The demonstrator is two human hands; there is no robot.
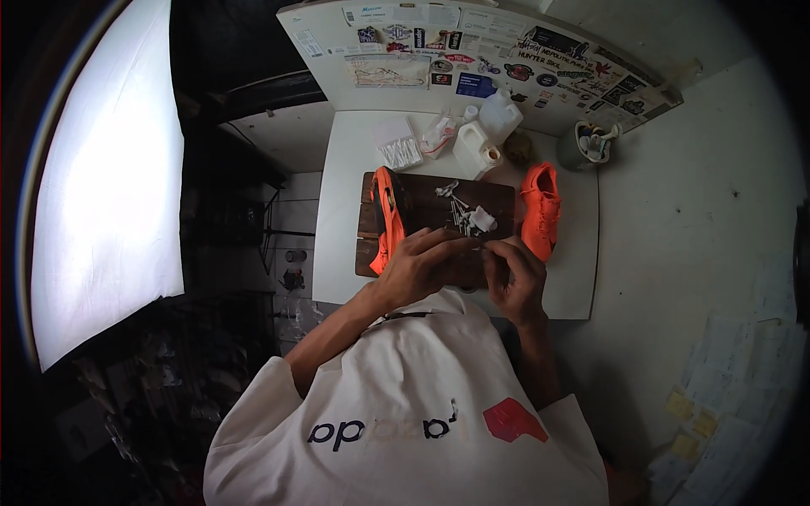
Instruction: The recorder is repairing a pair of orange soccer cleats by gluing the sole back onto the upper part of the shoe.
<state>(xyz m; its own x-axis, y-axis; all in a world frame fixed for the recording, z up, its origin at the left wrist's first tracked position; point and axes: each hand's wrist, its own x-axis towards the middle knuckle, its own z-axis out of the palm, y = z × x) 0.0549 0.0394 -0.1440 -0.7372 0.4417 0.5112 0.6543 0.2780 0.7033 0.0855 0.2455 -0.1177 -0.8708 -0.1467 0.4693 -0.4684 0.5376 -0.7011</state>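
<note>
My left hand point(419, 263) and my right hand point(517, 277) meet over the near edge of a dark brown wooden board point(430, 187). Both have their fingers closed in a pinch, tips almost together. Whatever sits between them is too small to make out. Left of my left hand, an orange shoe point(381, 244) rests on its side on the board, its dark sole facing right. The other orange shoe point(541, 211) stands on the white table just past the board's right edge. Beyond my fingertips lie several loose cotton swabs point(456, 211) and a crumpled white wad point(482, 220).
Along the back of the white table point(346, 143) are a pack of cotton swabs point(399, 153), a clear plastic bag point(438, 135), a white jug point(474, 150) and a translucent jug point(500, 116). A grey tub of tools point(582, 152) stands at the back right. A sticker-covered panel point(472, 51) rises behind.
</note>
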